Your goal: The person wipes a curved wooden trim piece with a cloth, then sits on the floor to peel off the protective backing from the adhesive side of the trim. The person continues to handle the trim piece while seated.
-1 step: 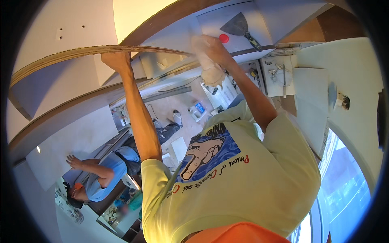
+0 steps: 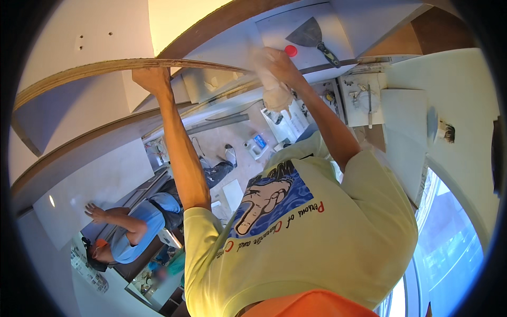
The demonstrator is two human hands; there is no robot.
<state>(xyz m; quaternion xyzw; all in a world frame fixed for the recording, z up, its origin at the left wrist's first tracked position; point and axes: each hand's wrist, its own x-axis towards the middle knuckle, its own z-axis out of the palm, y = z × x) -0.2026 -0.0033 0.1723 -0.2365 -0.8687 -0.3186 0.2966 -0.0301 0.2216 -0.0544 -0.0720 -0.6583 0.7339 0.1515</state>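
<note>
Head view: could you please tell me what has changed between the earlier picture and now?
Nothing has visibly changed. The left hand still grips the edge of the plywood board. The right hand still holds the white cloth beside the red cap. The putty knife lies where it was.

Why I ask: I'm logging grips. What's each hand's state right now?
Left hand: closed on the board edge.
Right hand: closed on a white cloth, slightly blurred.
</note>
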